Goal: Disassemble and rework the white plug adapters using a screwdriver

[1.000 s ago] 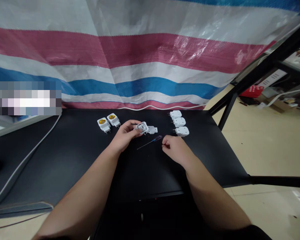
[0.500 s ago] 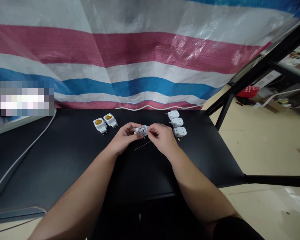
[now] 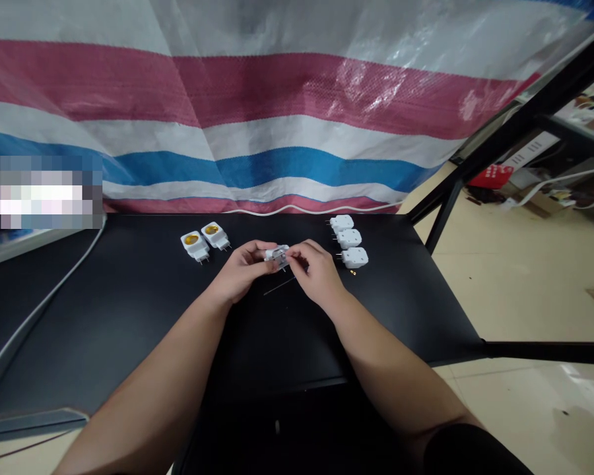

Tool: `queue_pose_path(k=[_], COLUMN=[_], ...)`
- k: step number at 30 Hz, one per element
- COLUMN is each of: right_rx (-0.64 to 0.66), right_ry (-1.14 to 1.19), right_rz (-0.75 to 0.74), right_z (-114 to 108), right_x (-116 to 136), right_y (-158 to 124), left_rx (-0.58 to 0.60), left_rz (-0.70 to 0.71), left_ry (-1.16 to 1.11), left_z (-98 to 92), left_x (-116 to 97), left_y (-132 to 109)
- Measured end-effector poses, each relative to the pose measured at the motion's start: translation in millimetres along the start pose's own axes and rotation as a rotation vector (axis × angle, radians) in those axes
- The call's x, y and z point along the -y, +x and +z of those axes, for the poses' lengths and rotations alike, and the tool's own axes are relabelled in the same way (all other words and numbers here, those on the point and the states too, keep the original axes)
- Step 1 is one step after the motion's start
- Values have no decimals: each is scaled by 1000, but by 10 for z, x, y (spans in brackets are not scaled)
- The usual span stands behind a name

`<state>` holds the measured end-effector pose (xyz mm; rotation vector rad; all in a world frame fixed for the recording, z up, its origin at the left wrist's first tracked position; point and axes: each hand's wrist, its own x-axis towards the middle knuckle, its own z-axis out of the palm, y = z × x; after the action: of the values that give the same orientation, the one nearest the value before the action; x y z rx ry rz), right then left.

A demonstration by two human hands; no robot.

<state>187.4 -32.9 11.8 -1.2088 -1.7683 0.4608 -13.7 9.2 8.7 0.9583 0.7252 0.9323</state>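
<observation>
Now your right hand (image 3: 317, 274) joins your left hand (image 3: 240, 270), both clenched on the white plastic plug housing (image 3: 278, 256) above the thin screwdriver (image 3: 277, 286).

Even, fairly dim indoor light falls from above, leaving the colours a little muted. Glare shines on the creases of the woven plastic tarp (image 3: 371, 82) and as a pale sheen on the tiled floor (image 3: 579, 389). The left hand (image 3: 242, 270) and right hand (image 3: 317, 274) cast faint shadows on the matte black tabletop (image 3: 103, 330). The white plug adapter (image 3: 278, 256) looks slightly soft. Wide-angle distortion bends the black table frame (image 3: 525, 125) at the edge, and a pixelated patch (image 3: 39, 192) blurs the left side.
</observation>
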Motion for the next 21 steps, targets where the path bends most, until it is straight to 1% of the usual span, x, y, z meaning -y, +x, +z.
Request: queue_pose_path(k=[5,10,13,16,18,21], right_rx=[-22,-50,-49,-23,3,19], right_ry=[61,133,180,233,300,390], right_rz=[1,37,103,218,287,337], right_z=[27,60,57,41,32,33], right_x=[-28,-42,-33,-15,-7,-4], right_y=[-7,-5,-1,10,20,34], left_rx=[-11,17,54,93,116,136], left_rz=[-27,8,40,41,34,12], left_ry=[-23,11,50,72,59,-4], left_z=[6,-23,-41,-54,-56,-44], left_x=[-3,10,19,28,29,18], left_y=[-5,3,9,9,5,-6])
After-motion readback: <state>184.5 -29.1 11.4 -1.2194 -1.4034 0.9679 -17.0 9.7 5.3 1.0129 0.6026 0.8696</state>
